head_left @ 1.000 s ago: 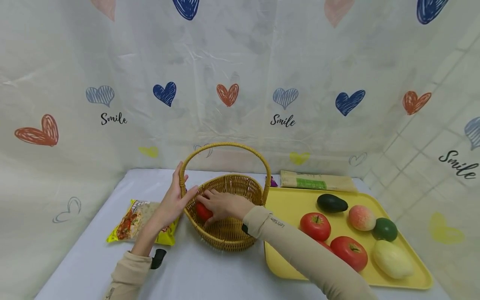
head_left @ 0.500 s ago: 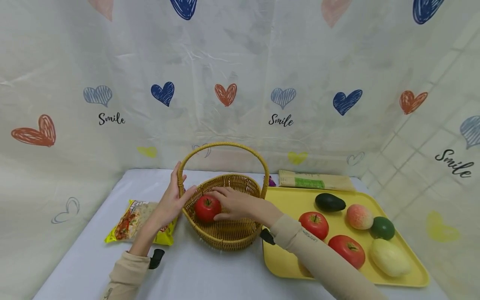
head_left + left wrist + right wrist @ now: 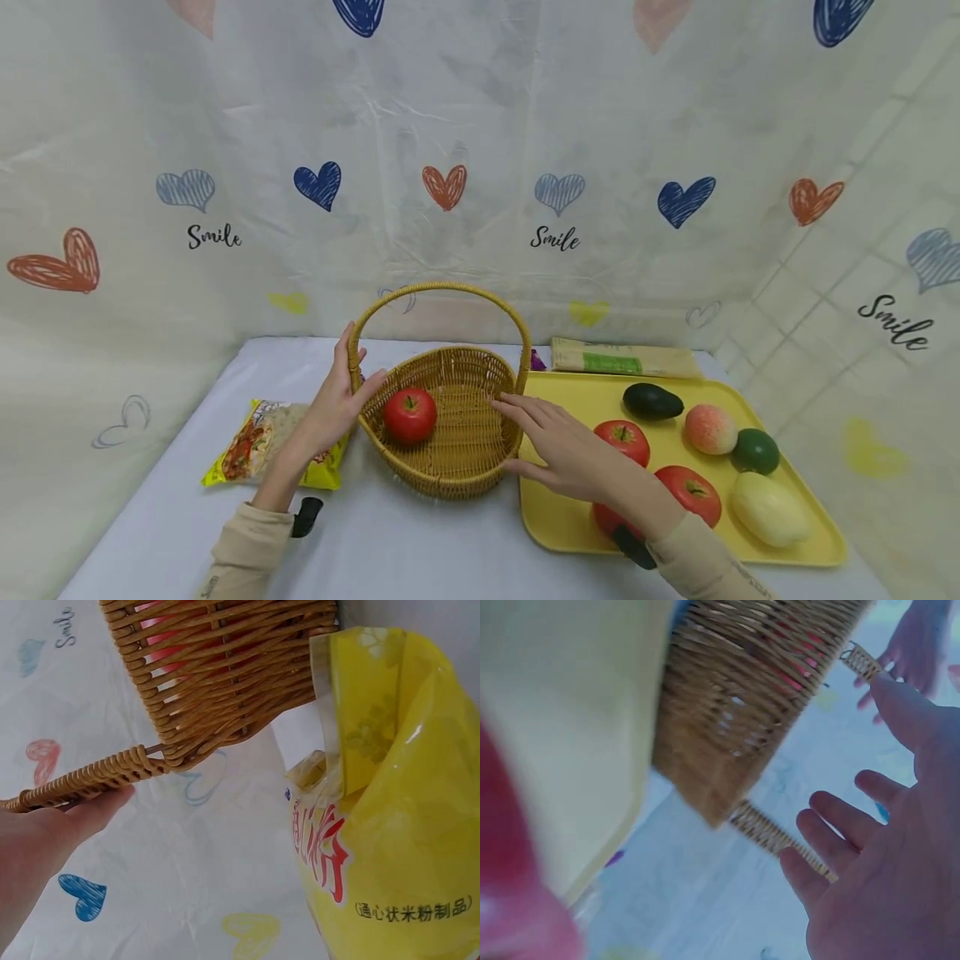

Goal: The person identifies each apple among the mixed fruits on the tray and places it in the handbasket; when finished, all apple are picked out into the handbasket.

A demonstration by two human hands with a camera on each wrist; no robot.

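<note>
My left hand (image 3: 330,417) holds the left side of the wicker basket's handle (image 3: 442,286), thumb on the near side and fingers behind it. Inside the basket (image 3: 468,429), against its left wall, sits a red apple (image 3: 409,417). My right hand (image 3: 570,454) holds nothing; its fingers are extended and spread, fingertips by the basket's right rim. In the right wrist view the fingers appear relaxed, with the basket's woven side (image 3: 727,697) beyond. Below the right forearm lies the yellow tray (image 3: 551,529), partly covered, with a red apple (image 3: 606,521) half hidden.
Two more red apples (image 3: 690,492), an avocado (image 3: 652,402), a peach (image 3: 710,429), a dark green fruit (image 3: 755,452) and a pale yellow fruit (image 3: 770,510) lie on the tray. A yellow food bag (image 3: 270,442) is left of the basket; a beige packet (image 3: 626,358) lies behind the tray.
My right hand has let go of the red apple, leaving it in the basket, and has drawn back rightward past the rim. The left hand stays on the handle.
</note>
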